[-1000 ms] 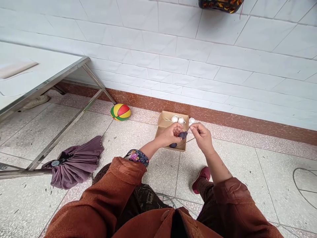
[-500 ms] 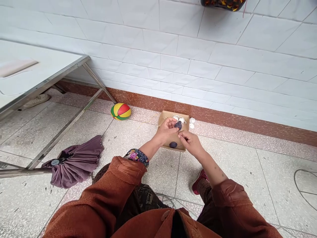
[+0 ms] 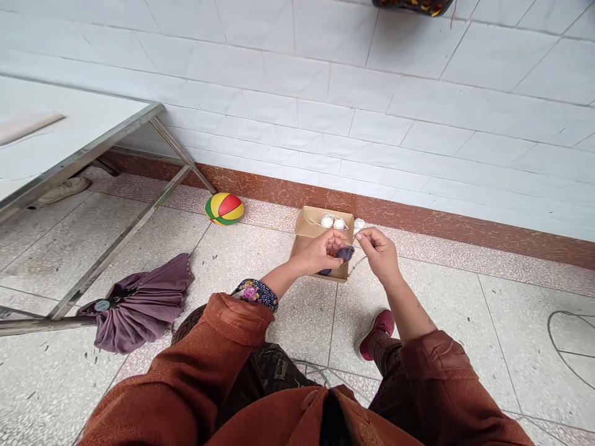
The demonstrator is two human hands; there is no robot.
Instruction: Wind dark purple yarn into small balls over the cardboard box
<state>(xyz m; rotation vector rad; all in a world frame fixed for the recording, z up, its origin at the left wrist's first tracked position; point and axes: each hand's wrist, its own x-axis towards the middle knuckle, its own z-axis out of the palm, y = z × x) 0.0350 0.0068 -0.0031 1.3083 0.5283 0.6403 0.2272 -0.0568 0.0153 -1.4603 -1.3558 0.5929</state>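
You are holding a small dark purple yarn ball in your left hand, its fingers curling around it, above the open cardboard box on the floor. Your right hand is just beside it, fingers pinching a thin thread. White yarn balls are lying in the box.

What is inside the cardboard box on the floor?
The cardboard box shows two white thread balls at its far end and part of a dark ball. The left hand covers the middle.
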